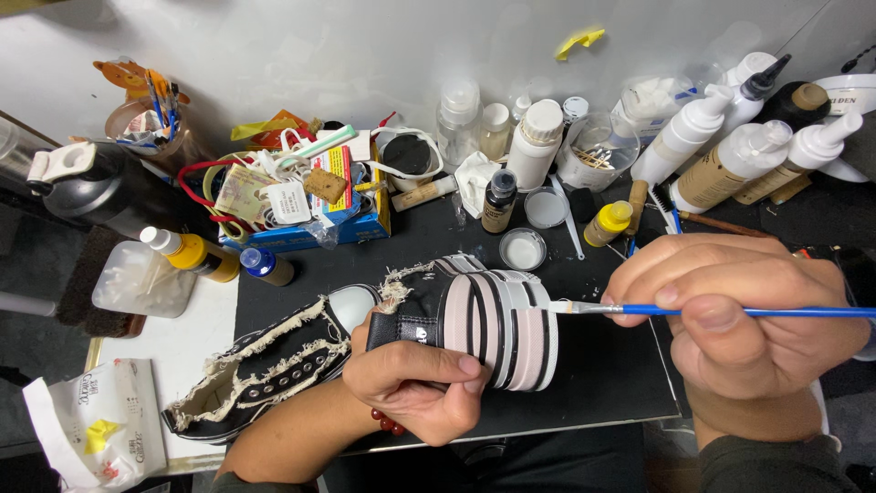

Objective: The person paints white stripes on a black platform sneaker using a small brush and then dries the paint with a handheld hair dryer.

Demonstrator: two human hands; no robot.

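Now the black shoe (493, 319) with striped pink and black sole lies on its side on the dark mat (602, 365) of the surface. Left hand (415, 379) grips its heel, fingers wrapped firmly. Right hand (739, 319) pinches a blue brush (730, 311), whose tip touches the sole edge. Just behind stand a small white paint dish (523, 248) and several bottles (721, 146).

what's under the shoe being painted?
A second black shoe with frayed cream edging lies partly beneath the held shoe, on a black mat. Its toe end is covered by the left hand and the held shoe.
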